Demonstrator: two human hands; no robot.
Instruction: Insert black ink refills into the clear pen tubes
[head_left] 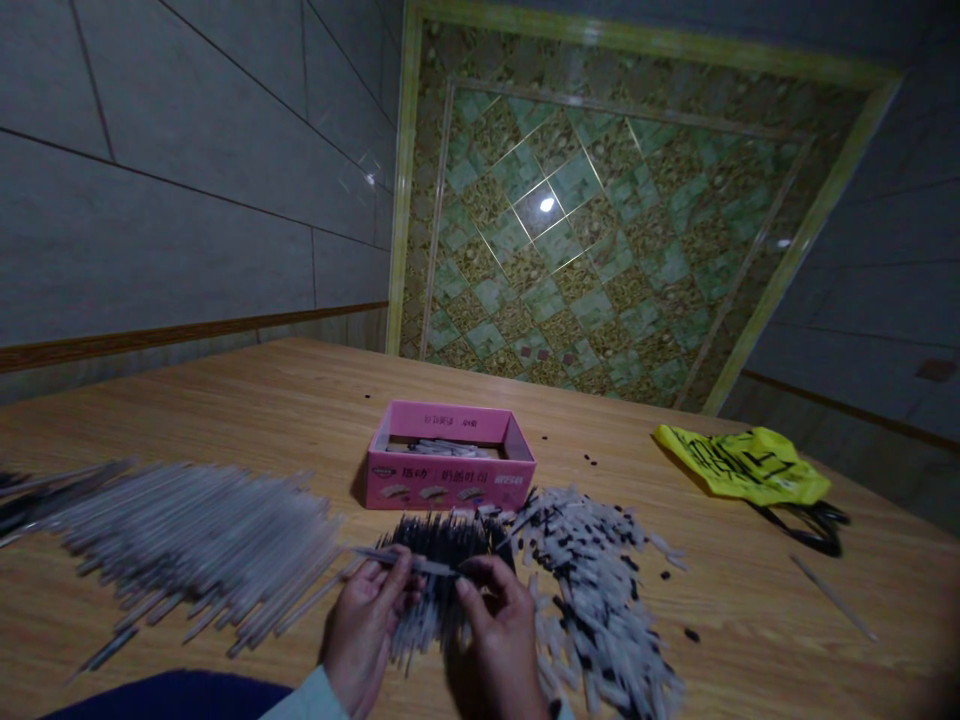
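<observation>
In the middle foreground, my left hand (367, 610) pinches a thin pen (429, 565) with a translucent barrel, held almost level and pointing right. My right hand (499, 620) curls its fingers together at the pen's right end; a small dark bit shows there, too blurred to name. Below and behind both hands lies a bundle of dark, thin pen refills (427, 625). To the left is a wide pile of clear pen barrels (202, 545). At the right spreads a heap of whitish pen caps (615, 610) mixed with small black plugs.
A pink open box (450, 485) with pale pieces inside stands beyond the hands. Farther right lies a yellow bag (750, 465) with black straps, near a single thin stick (832, 597). Several small black bits dot the wooden table (300, 400). Tiled walls stand behind.
</observation>
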